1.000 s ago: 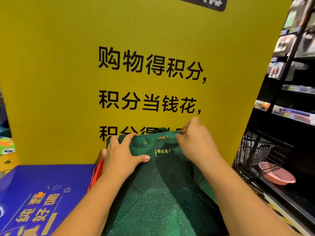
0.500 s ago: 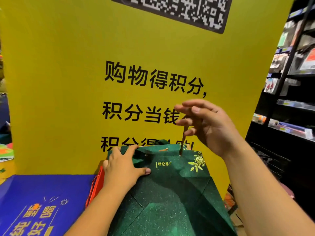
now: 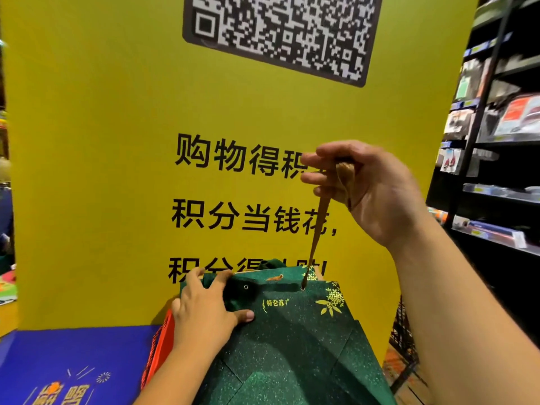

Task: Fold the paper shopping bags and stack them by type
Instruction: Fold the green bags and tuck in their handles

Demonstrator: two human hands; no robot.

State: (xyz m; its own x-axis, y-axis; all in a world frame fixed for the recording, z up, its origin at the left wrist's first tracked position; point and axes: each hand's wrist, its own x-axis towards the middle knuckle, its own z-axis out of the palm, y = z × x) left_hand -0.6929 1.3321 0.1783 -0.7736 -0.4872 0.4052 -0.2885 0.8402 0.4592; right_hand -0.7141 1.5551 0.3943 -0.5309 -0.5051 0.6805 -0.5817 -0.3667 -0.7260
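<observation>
Handle [image 3: 317, 229] of green bag [image 3: 292, 346] now pulled up higher: right hand [image 3: 377, 194] pinches it, left hand [image 3: 204, 314] presses flat on bag lying before yellow sign [image 3: 102, 171]. Bag flattened, stacking still ahead.

The dark green, glittery paper bag [image 3: 292, 346] lay partly flattened, diagonal fold creases crossing its upper face and its mouth at the far end. Gold lettering [image 3: 274, 304] and a gold leaf sprig [image 3: 330, 302] marked the panel near the top edge. A brown ribbon handle [image 3: 318, 223] ran taut upward from the right eyelet [image 3: 303, 288]. Just beside the bag's left edge a red bag [image 3: 163, 343] showed only its thin side. Farther left, a blue bag [image 3: 73, 361] with gold print lay flat.
</observation>
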